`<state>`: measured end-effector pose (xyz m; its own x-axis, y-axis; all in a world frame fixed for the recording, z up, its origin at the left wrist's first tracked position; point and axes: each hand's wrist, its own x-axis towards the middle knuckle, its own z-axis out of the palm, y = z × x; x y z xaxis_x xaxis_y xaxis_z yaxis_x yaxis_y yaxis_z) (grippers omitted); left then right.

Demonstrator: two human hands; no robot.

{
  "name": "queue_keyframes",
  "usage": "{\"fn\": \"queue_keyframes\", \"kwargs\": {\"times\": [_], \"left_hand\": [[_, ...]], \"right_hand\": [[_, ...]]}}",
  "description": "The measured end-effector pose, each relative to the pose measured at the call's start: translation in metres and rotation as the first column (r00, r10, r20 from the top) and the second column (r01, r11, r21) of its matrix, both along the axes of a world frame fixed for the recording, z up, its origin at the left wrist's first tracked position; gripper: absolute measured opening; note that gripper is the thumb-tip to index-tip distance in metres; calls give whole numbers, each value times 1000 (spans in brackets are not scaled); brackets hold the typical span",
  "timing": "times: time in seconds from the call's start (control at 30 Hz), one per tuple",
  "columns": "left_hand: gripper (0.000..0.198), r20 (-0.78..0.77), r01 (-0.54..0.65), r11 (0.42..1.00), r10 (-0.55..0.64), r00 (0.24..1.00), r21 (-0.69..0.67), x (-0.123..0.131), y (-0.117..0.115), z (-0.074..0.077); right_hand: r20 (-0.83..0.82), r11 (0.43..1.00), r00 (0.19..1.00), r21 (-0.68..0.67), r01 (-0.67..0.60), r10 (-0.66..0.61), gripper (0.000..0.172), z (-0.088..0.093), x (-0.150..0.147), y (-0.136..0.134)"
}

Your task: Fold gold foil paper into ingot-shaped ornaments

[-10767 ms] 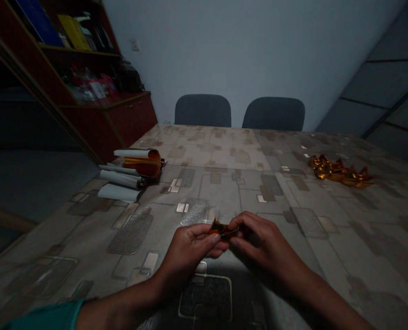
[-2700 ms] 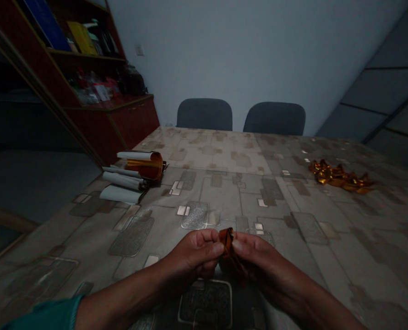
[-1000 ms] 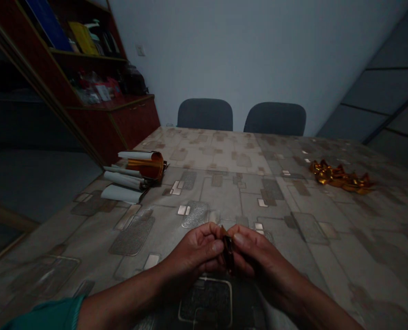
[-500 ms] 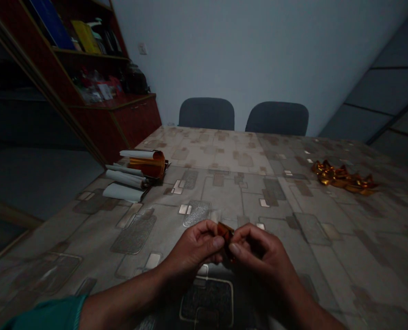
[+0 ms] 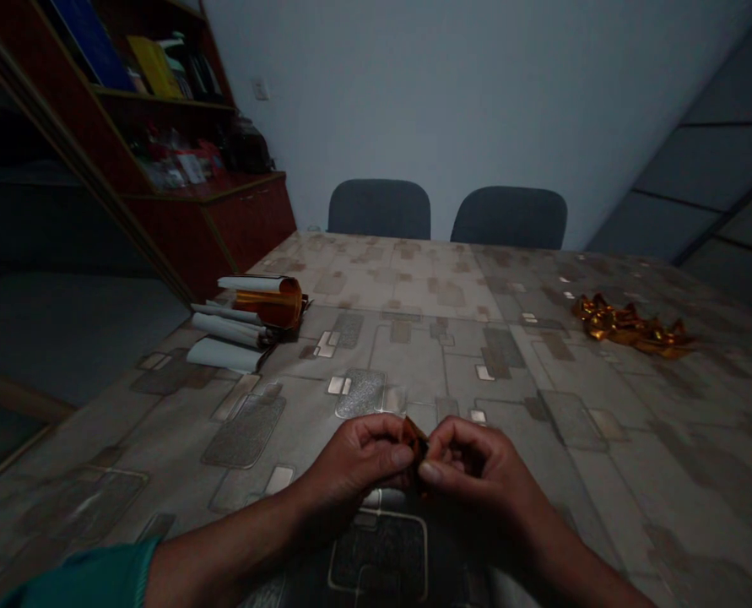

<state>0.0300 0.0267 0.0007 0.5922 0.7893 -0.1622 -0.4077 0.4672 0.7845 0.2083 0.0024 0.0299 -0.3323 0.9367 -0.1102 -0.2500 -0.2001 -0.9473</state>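
Between my two hands, just above the near part of the table, is a small folded piece of gold foil paper (image 5: 415,434). My left hand (image 5: 369,453) pinches its left side between thumb and fingers. On the other side, the thumb and forefinger of my right hand (image 5: 473,463) are closed on its right edge. Fingers cover most of the piece, so its full shape is hidden. Over at the right of the table lies a cluster of folded gold foil pieces (image 5: 629,325). At the left sits a stack of curled gold foil sheets (image 5: 267,306) with pale backs.
A patterned cloth covers the table (image 5: 413,363). Two dark chairs (image 5: 379,209) stand at its far side against a pale wall. A red-brown cabinet (image 5: 242,221) with shelves of assorted things is at the back left.
Both hands have moved very slightly down, still pinching the gold foil piece, which has turned a little so less of its face shows. The stack and the cluster have stayed put.
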Motion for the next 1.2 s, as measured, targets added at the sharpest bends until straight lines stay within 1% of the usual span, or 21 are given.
{"fn": "queue_keyframes", "kwargs": {"times": [0.17, 0.37, 0.47, 0.57, 0.63, 0.67, 0.77, 0.93, 1.13, 1.2], "left_hand": [[30, 2, 69, 998, -69, 998, 10, -3, 0, -1], [33, -15, 100, 995, -101, 995, -21, -5, 3, -5], [33, -15, 115, 993, -115, 993, -16, -5, 2, -3], [34, -14, 124, 992, -124, 992, -5, -4, 2, 1], [33, -20, 111, 994, -111, 994, 3, -4, 2, 3], [33, -22, 107, 994, -107, 994, 8, -4, 2, 3], [33, -23, 108, 994, -108, 994, -4, -4, 2, 3], [36, -28, 113, 993, -114, 993, -34, -4, 3, 3], [36, -15, 148, 989, -148, 989, 28, -4, 2, 0], [34, -4, 146, 989, -146, 989, 36, -4, 2, 0]], "right_hand": [[-81, 998, 996, -43, -38, 35, 34, -2, 1, 1], [-95, 996, 994, -73, -56, 49, 38, -5, 0, 1], [-6, 999, 1000, -42, -24, 24, 41, -4, -3, 1], [181, 995, 979, 28, 93, -96, 38, -4, -6, 1], [254, 988, 955, 71, 138, -152, 36, -3, -6, 1], [251, 989, 957, 78, 129, -144, 35, -1, -6, 1], [165, 995, 984, 76, 58, -70, 32, 3, -1, 0], [156, 990, 983, 111, 81, -98, 29, 4, 2, 0], [233, 988, 964, 116, 102, -127, 21, -1, -4, -3], [209, 989, 971, 112, 94, -116, 22, 0, -4, -4]]}}
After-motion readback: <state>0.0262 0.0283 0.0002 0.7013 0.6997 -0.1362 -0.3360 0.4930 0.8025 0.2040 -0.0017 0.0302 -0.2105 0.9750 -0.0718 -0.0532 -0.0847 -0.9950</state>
